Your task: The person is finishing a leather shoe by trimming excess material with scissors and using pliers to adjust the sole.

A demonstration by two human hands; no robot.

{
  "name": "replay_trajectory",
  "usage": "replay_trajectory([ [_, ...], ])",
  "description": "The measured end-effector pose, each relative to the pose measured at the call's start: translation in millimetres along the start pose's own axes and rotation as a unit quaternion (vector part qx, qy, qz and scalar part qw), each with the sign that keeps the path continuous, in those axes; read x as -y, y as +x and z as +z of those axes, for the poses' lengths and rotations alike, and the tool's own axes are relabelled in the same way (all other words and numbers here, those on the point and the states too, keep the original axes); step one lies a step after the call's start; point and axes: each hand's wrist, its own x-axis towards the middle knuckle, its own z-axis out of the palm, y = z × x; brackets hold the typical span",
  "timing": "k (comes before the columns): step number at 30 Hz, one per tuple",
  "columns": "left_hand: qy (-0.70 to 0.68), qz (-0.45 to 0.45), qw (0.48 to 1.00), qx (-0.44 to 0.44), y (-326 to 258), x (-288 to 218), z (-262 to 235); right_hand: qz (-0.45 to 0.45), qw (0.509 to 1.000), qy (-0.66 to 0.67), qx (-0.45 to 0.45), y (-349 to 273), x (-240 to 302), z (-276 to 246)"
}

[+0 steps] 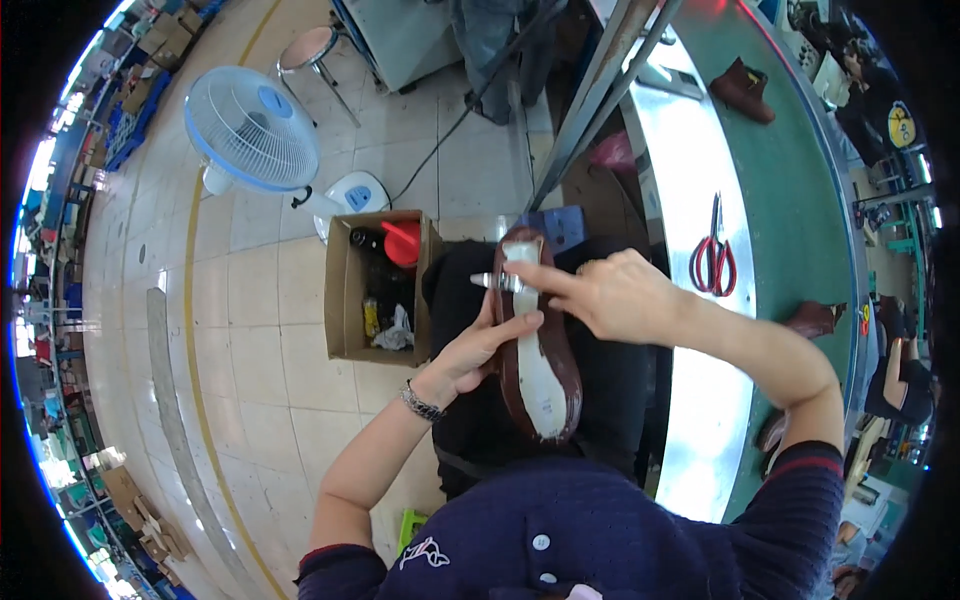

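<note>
A brown shoe (565, 375) lies bottom-up on my lap, its long white bottom board (540, 385) facing me and its toe end nearer my body. My left hand (470, 353) grips its left side, with the thumb across the white board and the other fingers partly hidden beneath. Over the far part of the shoe, my right hand (610, 295) has its forefinger stretched out and the remaining fingers curled. Under that forefinger a short silvery tool (495, 282) with a pale tip crosses the shoe and sticks out to the left; its exact kind is unclear.
On my left stands an open cardboard box (337, 290) holding a red container and dark bottles. Behind it is a blue-and-white fan (250, 130). To my right runs a metal worktop (705, 400) with red-handled scissors (713, 262), beside a green conveyor (790, 200) carrying a brown boot (742, 92).
</note>
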Motion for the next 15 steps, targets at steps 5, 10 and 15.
replay_trajectory([
  [5, 0.082, 0.006, 0.996, 0.03, -8.1, -4.8, 11.9, 0.047, 0.972, 0.163, -0.165, -56.1, 8.9, 0.3],
  [10, 0.228, 0.223, 0.943, 0.091, -17.7, 25.3, 7.0, 0.185, 0.747, 0.622, -0.144, -118.3, 11.7, 23.3],
  [15, 0.264, 0.202, 0.937, 0.108, 3.6, 73.1, -20.8, 0.201, 0.636, 0.743, -0.059, -135.5, 20.1, 74.4],
])
